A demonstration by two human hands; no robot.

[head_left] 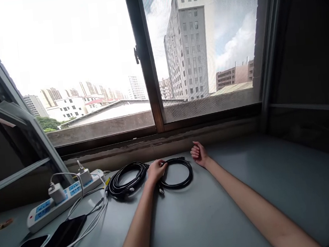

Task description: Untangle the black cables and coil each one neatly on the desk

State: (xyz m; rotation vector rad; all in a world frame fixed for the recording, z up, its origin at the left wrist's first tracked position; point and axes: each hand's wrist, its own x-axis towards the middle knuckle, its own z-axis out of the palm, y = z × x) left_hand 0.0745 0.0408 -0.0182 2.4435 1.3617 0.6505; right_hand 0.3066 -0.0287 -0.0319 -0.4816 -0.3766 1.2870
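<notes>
Two coiled black cables lie on a grey table [233, 210] below a window. My left hand [156, 169] rests on the left edge of the right coil [177, 172], fingers curled over the cable, with the left coil [127, 179] just beside the wrist. My right hand [199, 154] lies on the table to the right of the right coil, palm up, fingers curled in loosely, with nothing visible inside them.
A white power strip [62, 195] with two chargers plugged in lies at the left, white leads trailing forward. Two dark phones [42, 246] lie at the front left. A metal shelf frame [22, 125] stands at the left; the window sill [160, 139] runs behind.
</notes>
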